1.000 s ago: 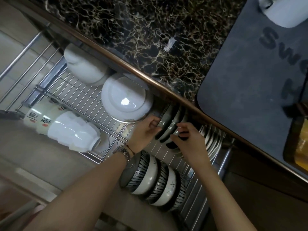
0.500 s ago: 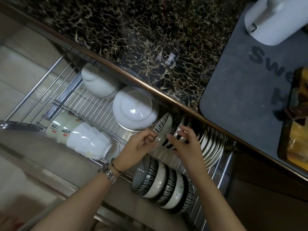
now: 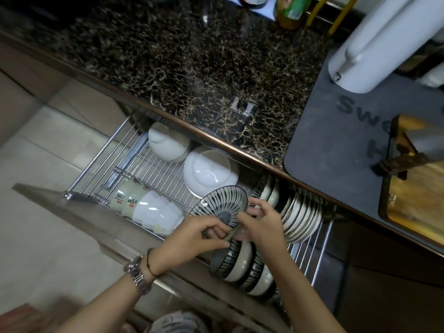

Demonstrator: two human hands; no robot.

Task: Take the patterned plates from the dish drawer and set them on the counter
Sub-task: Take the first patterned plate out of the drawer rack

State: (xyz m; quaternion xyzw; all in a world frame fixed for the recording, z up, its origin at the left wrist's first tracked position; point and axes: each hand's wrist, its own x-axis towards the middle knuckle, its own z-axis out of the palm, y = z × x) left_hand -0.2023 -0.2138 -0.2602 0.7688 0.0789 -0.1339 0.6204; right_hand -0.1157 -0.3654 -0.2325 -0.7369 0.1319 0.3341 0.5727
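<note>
A patterned plate [image 3: 222, 203] with dark radiating stripes is lifted out of the wire dish drawer [image 3: 153, 169], its underside tilted up toward me. My left hand [image 3: 192, 239] pinches its near rim from the left. My right hand [image 3: 262, 224] grips the same rim from the right. More patterned plates [image 3: 265, 191] stand on edge in the rack just behind, under the counter lip. The dark marbled counter [image 3: 192, 68] runs above the drawer.
White bowls [image 3: 209, 174] and stacked cups [image 3: 149, 207] lie in the drawer's left part. Pale plates [image 3: 300, 217] stand at its right, striped bowls [image 3: 242, 265] at its front. On the counter: a grey mat [image 3: 336, 145], a white jug [image 3: 365, 46] and a wooden board [image 3: 418, 188].
Both hands have drawn one striped plate out of the upright row and tilted it up, clear of the rack. The view has swung up to show more of the counter.
</note>
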